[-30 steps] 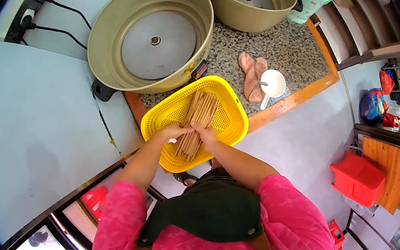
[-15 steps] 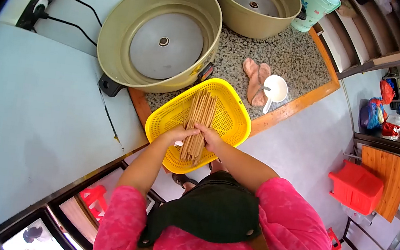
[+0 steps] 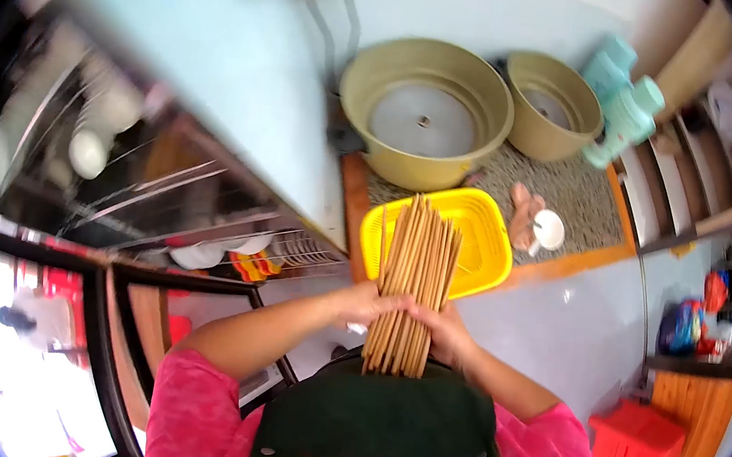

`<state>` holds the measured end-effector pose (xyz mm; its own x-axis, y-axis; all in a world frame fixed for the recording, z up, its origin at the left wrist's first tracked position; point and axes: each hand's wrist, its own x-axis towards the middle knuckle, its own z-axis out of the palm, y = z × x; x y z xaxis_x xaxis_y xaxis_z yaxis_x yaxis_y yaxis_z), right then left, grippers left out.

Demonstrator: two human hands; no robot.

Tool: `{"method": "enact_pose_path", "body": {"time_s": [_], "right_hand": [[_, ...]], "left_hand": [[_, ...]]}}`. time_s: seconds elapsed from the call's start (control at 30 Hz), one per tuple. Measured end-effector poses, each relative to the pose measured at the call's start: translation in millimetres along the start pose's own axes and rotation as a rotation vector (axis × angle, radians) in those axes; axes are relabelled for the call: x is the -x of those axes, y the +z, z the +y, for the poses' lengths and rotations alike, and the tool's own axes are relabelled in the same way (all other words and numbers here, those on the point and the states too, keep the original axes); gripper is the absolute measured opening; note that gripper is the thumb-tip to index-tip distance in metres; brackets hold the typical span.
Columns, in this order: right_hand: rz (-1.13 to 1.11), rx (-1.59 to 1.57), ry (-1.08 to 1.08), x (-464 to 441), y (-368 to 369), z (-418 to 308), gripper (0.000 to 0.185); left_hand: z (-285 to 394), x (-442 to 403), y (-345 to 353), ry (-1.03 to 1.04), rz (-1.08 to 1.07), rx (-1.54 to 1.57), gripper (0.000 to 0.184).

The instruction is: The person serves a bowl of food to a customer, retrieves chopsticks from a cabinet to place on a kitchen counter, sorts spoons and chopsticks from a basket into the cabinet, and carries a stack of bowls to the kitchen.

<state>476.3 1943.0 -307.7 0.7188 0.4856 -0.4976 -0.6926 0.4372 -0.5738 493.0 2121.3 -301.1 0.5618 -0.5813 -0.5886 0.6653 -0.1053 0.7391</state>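
A thick bundle of wooden chopsticks (image 3: 420, 253) is clasped in front of the dark green apron. My left hand (image 3: 368, 305) is closed around its left side, and my right hand (image 3: 446, 330) grips the right side; the thumbs meet across the front. Something small and white shows under my left hand, too little of it to name. Behind the bundle's upper ends is a yellow perforated plastic basket (image 3: 493, 234), resting at the counter's edge. The chopsticks cover part of its inside.
Two round olive-coloured cookers, a large one (image 3: 367, 143) and a smaller one (image 3: 549, 146), stand open on the speckled counter (image 3: 586, 195). Right of the basket are a pinkish cloth (image 3: 523, 212) and a white ladle-like cup (image 3: 549, 231). Turquoise flasks (image 3: 628, 123) stand behind. At left is a dish rack (image 3: 291, 252).
Both hands have lifted the chopsticks out of the basket and brought them closer to my body. The view has shifted, showing the dish rack at left.
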Motion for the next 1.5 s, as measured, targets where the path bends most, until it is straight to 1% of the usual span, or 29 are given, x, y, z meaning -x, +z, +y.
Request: {"method": "enact_pose_path", "body": {"time_s": [0.07, 0.1, 0.17, 0.23, 0.27, 0.3, 0.33, 0.37, 0.4, 0.47, 0.53, 0.57, 0.6, 0.67, 0.8, 0.87, 0.93, 0.97, 1.0, 1.03, 1.1, 1.17, 1.2, 1.27, 1.3, 1.37, 1.4, 1.47, 1.5], "right_hand": [[-0.084, 0.132, -0.043, 12, 22, 27, 0.053], [-0.138, 0.204, -0.092, 15, 41, 32, 0.054], [-0.220, 0.300, -0.135, 22, 73, 47, 0.054], [-0.331, 0.541, -0.287, 22, 107, 59, 0.054], [-0.349, 0.555, -0.296, 25, 129, 61, 0.054], [-0.348, 0.497, -0.222, 31, 156, 59, 0.054], [-0.347, 0.440, -0.148, 35, 180, 57, 0.053], [-0.355, 0.440, -0.148, 35, 200, 52, 0.052], [-0.365, 0.441, -0.153, 33, 222, 44, 0.050], [-0.386, 0.447, -0.125, 23, 262, 23, 0.048], [-0.413, 0.464, -0.040, 1, 292, -1, 0.047], [-0.438, 0.442, 0.016, -17, 303, -10, 0.044], [-0.464, 0.423, 0.071, -35, 313, -19, 0.042], [-0.455, 0.437, 0.124, -62, 330, -36, 0.038], [-0.394, 0.504, 0.109, -96, 350, -62, 0.037], [-0.367, 0.541, 0.045, -105, 358, -71, 0.037], [-0.352, 0.610, 0.066, -126, 357, -82, 0.035], [-0.342, 0.606, 0.036, -142, 356, -84, 0.033], [-0.252, 0.631, -0.002, -150, 358, -84, 0.033], [-0.203, 0.631, -0.039, -159, 359, -84, 0.034], [-0.146, 0.614, -0.066, -190, 352, -83, 0.035], [-0.086, 0.866, -0.266, -230, 343, -86, 0.034], [-0.077, 0.852, -0.260, -241, 342, -88, 0.034], [0.047, 1.268, -0.435, -256, 343, -95, 0.036], [0.053, 1.259, -0.434, -244, 349, -95, 0.036], [0.261, 1.706, -0.572, -214, 365, -99, 0.040], [0.260, 1.707, -0.570, -196, 373, -100, 0.040], [0.294, 1.647, -0.636, -171, 383, -98, 0.041], [0.373, 1.572, -1.017, -162, 378, -86, 0.035]], "left_hand": [[0, 60, 17, -0.070, 0.079, 0.009, 0.057], [-16, 80, 16, -0.029, 0.123, 0.019, 0.057], [-50, 111, 14, 0.358, 0.228, -0.058, 0.054], [-59, 155, 14, 0.428, 0.328, -0.076, 0.052], [-61, 176, 15, 0.463, 0.397, -0.094, 0.051], [-58, 196, 11, 0.492, 0.476, -0.108, 0.050], [-46, 217, 7, 0.221, 0.586, -0.067, 0.048], [-35, 232, 8, 0.385, 0.581, 0.030, 0.047], [-6, 259, 15, 0.392, 0.601, 0.022, 0.049], [19, 274, -13, 0.458, 0.504, 0.215, 0.053], [52, 284, -45, 0.462, 0.472, 0.180, 0.053], [69, 289, -60, 0.420, 0.463, 0.113, 0.056], [89, 305, -51, 0.346, 0.503, 0.088, 0.057], [104, 288, -104, 0.361, 0.460, 0.094, 0.057], [130, 277, -138, 0.382, 0.427, 0.180, 0.051], [140, 268, -155, 0.373, 0.547, 0.140, 0.050], [146, 266, -157, 0.384, 0.483, 0.195, 0.048], [149, 263, -158, 0.388, 0.459, 0.217, 0.046], [150, 261, -162, 0.390, 0.434, 0.241, 0.045], [151, 250, -184, 0.349, 0.371, 0.259, 0.044], [155, 246, -193, 0.317, 0.334, 0.181, 0.046], [159, 255, -176, 0.265, 0.410, 0.082, 0.047], [159, 251, -178, 0.262, 0.442, 0.080, 0.047], [162, 247, -176, 0.241, 0.545, 0.049, 0.047], [162, 245, -180, 0.234, 0.541, 0.042, 0.047], [162, 239, -189, 0.229, 0.537, 0.089, 0.046], [163, 245, -178, 0.228, 0.536, 0.091, 0.046], [164, 262, -150, 0.353, 0.677, -0.076, 0.046], [163, 256, -163, 0.344, 0.763, -0.152, 0.048]]}}
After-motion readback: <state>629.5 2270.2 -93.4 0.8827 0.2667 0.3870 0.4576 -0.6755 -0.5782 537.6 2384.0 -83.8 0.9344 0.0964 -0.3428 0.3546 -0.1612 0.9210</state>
